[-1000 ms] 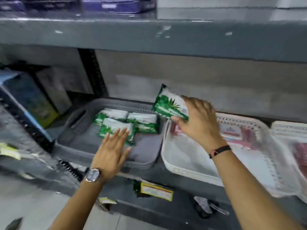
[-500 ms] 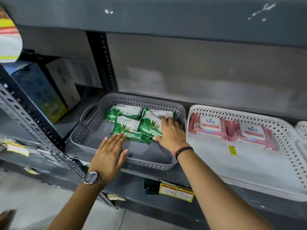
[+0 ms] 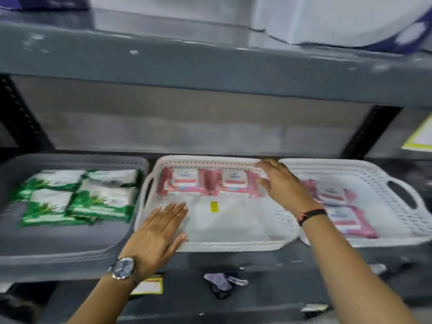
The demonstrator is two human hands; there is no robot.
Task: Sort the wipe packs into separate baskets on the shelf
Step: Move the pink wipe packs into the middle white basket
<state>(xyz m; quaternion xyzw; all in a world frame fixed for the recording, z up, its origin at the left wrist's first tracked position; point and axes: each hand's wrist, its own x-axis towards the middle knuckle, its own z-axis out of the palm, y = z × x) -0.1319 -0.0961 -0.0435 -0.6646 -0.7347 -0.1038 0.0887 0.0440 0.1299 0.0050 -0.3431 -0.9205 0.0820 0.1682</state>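
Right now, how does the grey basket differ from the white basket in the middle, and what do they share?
The grey basket is dark grey; the middle white basket is white. The grey one holds four green wipe packs over its back and centre; the white one holds two pink wipe packs along its back wall. Both hands, left hand and right hand, reach over the white one, none over the grey. Both are shallow perforated baskets on one shelf.

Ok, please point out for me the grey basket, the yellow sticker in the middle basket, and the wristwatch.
grey basket (image 3: 70, 251): head view, on its bare front rim.
yellow sticker (image 3: 213, 206): head view, at the sticker's middle, on the middle basket's floor.
wristwatch (image 3: 123, 267): head view, on the dial face, at the left wrist.
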